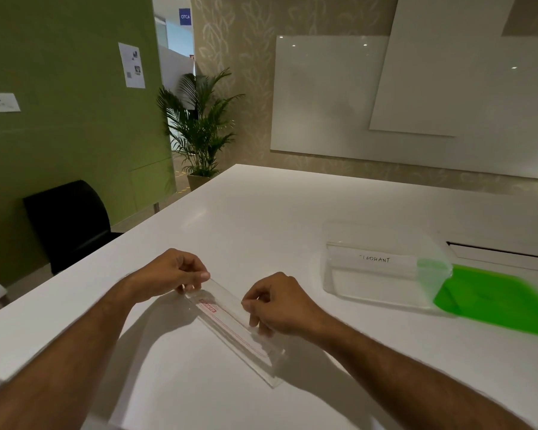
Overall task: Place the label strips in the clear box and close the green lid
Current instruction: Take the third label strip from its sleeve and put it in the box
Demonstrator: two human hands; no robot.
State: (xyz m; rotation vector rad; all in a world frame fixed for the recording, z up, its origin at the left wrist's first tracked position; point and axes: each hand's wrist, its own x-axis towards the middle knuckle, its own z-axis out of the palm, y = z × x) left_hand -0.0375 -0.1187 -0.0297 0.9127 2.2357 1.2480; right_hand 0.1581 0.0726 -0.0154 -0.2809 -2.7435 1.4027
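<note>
Head view, left hand: the left hand (171,273) pinches the far end of a long clear acrylic strip holder with red print (233,324) between thumb and fingers, other fingers curled under
Head view, right hand: the right hand (278,305) pinches the upper edge of the same holder partway along, thumb and forefinger closed on it, remaining fingers resting against its face
Head view, holder: it lies slantwise between the two hands on the white tabletop (261,212), its near end reaching past the right hand toward the person; whether a paper strip sits inside is hard to tell
Head view, clear box: the clear rectangular plastic box (382,274) stands open on the table, off beyond and outward of the right hand, well apart from both hands
Head view, strip in box: a white label strip with dark handwriting (375,259) already leans inside the box against its far wall
Head view, lid: the flat green plastic lid (494,301) lies on the table just beside the box, on the side away from the hands, not on it
Step in hand: likely handling the next strip at the holder, before carrying it over
Next move calls for: a light pinch to free or lift the piece, then a reach rightward to the open box; the lid comes last
</note>
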